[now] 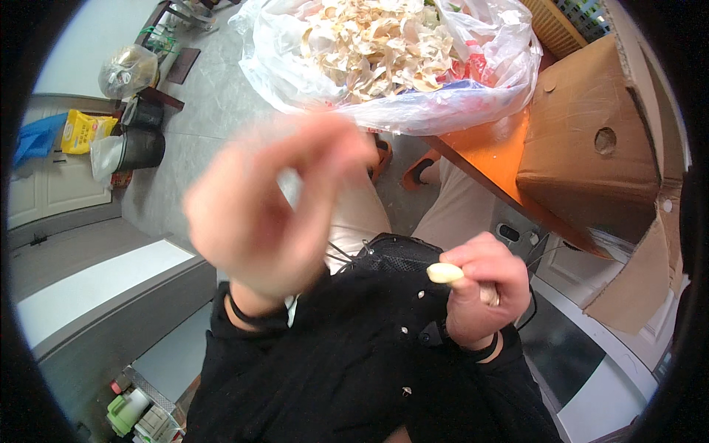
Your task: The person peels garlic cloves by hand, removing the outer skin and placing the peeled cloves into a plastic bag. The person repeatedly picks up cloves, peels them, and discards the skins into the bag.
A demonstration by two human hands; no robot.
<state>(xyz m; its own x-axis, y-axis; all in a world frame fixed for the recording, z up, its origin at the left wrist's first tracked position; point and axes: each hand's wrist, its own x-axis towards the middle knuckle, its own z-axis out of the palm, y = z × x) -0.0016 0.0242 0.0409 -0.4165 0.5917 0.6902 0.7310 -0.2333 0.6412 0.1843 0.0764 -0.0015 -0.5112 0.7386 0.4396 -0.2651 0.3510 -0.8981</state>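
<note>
Between the thumb and fingers of my right hand (487,282) is a pale peeled garlic clove (445,273). Something else off-white, apparently another clove (489,294), is tucked inside its curled fingers. My left hand (271,199) is raised and blurred by motion, just below the near rim of a translucent plastic bag (443,113). Its thumb and forefinger come together at the tips; the blur hides whether anything is between them. Dry garlic skins (376,50) are heaped in the bag, with some green bits and red plastic beside them.
An orange tabletop (487,144) carries the bag and a cardboard box (587,127) on the right, whose flap hangs low. Black bins (141,147) and a yellow packet (83,132) are at the left. Below the bag are my legs and orange slippers (415,174).
</note>
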